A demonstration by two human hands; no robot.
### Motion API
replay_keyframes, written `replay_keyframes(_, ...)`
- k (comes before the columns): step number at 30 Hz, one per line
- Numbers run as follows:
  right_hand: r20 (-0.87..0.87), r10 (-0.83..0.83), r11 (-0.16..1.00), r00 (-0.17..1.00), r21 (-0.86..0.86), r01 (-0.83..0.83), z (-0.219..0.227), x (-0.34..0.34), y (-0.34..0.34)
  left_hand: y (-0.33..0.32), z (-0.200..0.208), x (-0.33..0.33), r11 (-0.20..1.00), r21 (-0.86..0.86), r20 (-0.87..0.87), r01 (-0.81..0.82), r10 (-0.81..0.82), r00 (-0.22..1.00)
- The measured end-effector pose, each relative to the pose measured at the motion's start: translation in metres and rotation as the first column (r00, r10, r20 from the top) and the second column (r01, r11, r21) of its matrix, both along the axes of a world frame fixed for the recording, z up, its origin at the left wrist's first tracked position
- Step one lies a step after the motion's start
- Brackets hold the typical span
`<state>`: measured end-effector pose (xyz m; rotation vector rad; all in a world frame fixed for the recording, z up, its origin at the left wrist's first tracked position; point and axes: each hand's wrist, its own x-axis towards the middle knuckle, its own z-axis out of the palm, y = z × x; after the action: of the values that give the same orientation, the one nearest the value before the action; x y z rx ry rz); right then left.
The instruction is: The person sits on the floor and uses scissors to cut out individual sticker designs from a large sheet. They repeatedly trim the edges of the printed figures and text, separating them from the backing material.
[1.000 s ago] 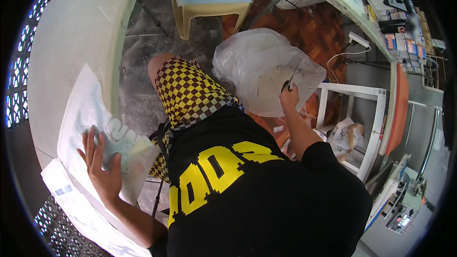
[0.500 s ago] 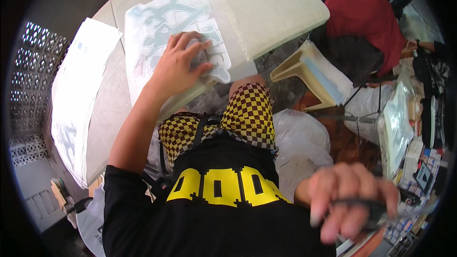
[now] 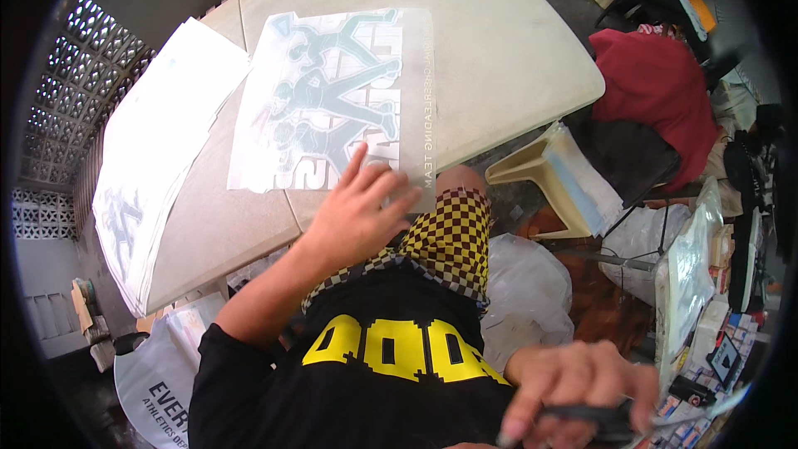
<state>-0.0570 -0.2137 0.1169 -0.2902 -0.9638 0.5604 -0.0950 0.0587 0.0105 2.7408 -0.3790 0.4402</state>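
A translucent printed film sheet (image 3: 332, 100) with teal figures and reversed lettering lies flat on the pale table, its near edge by the table's front. My left hand (image 3: 366, 204) is over that near edge, fingers apart and holding nothing; whether the fingertips touch the film I cannot tell. Low at the right, away from the table, my right hand (image 3: 573, 391) is closed around what look like black-handled scissors (image 3: 586, 417). Blur and the fingers hide most of the tool.
A stack of white sheets (image 3: 166, 133) lies along the left side of the table (image 3: 507, 41). Right of my legs stand a cream plastic stool (image 3: 519, 170) holding papers and a clear plastic bag (image 3: 528, 283). Dark red cloth (image 3: 652, 104) is beyond, with piled goods at far right.
My left hand has drawn back from the middle of the film to its near edge. The film has turned and lies flatter. My right hand, still holding the tool, has moved lower and left.
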Motion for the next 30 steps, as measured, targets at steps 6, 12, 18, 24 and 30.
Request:
replay_keyframes(6,0.141,-0.523,0.309,0.841,-0.888,0.341,-0.101,-0.006,0.003,0.003,-0.013,0.029,0.99,-0.075,0.209,-0.123,0.136,0.968)
replay_keyframes(12,-0.093,-0.401,0.331,0.911,-0.942,0.05,-0.12,-0.021,0.012,0.001,-0.027,0.033,0.976,-0.168,0.257,-0.136,0.177,0.95)
replay_keyframes(18,-0.096,-0.421,0.334,0.902,-0.941,0.056,-0.121,-0.028,0.039,-0.011,-0.02,0.031,0.979,-0.156,0.223,-0.133,0.166,0.961)
replay_keyframes(24,-0.085,-0.475,0.32,0.876,-0.944,0.082,-0.115,-0.022,0.049,-0.011,-0.023,0.032,0.982,-0.138,0.229,-0.132,0.162,0.96)
replay_keyframes(30,-0.068,-0.482,0.269,0.874,-0.96,0.074,-0.11,-0.022,0.049,-0.013,-0.022,0.032,0.979,-0.154,0.224,-0.136,0.168,0.96)
